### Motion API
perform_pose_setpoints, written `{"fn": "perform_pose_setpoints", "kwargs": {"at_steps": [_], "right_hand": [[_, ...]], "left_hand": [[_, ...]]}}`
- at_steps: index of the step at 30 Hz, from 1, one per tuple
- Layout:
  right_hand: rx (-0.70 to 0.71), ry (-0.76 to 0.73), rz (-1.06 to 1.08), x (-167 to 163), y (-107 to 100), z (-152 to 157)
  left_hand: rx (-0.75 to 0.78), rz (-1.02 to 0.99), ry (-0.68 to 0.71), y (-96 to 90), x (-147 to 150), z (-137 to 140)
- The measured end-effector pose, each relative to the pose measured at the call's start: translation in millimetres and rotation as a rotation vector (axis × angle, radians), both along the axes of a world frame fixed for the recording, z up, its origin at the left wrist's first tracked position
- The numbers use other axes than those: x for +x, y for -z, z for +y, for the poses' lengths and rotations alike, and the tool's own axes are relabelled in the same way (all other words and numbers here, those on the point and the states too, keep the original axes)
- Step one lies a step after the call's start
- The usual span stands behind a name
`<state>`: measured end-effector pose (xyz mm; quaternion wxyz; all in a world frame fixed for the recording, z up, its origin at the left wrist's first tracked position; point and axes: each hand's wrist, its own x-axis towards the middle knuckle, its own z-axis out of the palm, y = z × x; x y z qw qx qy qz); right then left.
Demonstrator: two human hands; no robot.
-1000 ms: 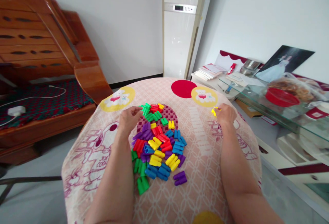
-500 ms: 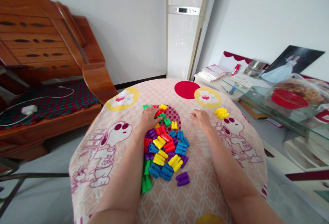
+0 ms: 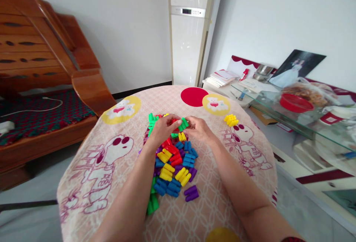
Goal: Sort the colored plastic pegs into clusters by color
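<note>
Nearest me, a lone purple plastic block (image 3: 191,193) lies on the pink cartoon-printed tablecloth (image 3: 222,205), just apart from the heap of coloured plastic interlocking blocks (image 3: 172,164) that spreads between my two forearms. Further up, my left hand (image 3: 162,128) and right hand (image 3: 198,128) come together over the far end of that heap, fingers pinched on a small green plastic block (image 3: 183,124) held between them (a red piece sits just under the left fingertips, partly hidden). More green blocks (image 3: 151,121) crowd the left hand's far side. Off to the right, well apart, sits a little cluster of yellow blocks (image 3: 231,119). Beyond stand the tall white cabinet (image 3: 189,30), the glass shelf (image 3: 292,112) and the wooden bench (image 3: 47,68).
</note>
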<state>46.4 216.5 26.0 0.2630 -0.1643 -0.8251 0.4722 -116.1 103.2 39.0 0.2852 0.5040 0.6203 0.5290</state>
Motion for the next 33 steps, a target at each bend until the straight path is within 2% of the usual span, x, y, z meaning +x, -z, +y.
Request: {"fn": "perform_pose_setpoints", "kwargs": {"at_steps": [3,6,9,12,17,23,26,29,33], "right_hand": [[0.002,0.071,0.013,-2.5,-0.6,-4.6],[0.061,0.167,-0.037,-1.0,-2.0,-4.1],[0.115,0.195,-0.063,1.3,-4.3,-2.5],[0.128,0.169,-0.067,1.8,-6.5,-3.5],[0.064,0.099,-0.049,-0.4,-10.1,-12.0],[0.1,0.032,-0.021,-0.1,-11.0,-11.3],[0.219,0.106,-0.154,1.1,-6.6,-5.0],[0.393,0.147,-0.4,1.1,-0.8,-4.6],[0.512,0.139,-0.612,-2.6,5.3,-13.4]], "left_hand": [[-0.018,-0.171,0.078,1.9,2.8,1.4],[-0.038,-0.12,0.038,3.1,-5.4,-1.7],[-0.087,-0.092,-0.04,3.0,-13.4,-5.5],[-0.117,-0.158,-0.033,1.0,-12.7,-7.0],[-0.17,-0.215,0.036,-2.9,-2.6,-4.4],[-0.247,-0.122,-0.021,-3.5,-7.4,-5.3],[-0.278,-0.085,-0.124,-3.2,-22.7,-11.6],[-0.334,-0.007,-0.238,-0.6,-42.7,-20.4],[-0.38,0.17,-0.286,6.4,-62.3,-28.7]]}}
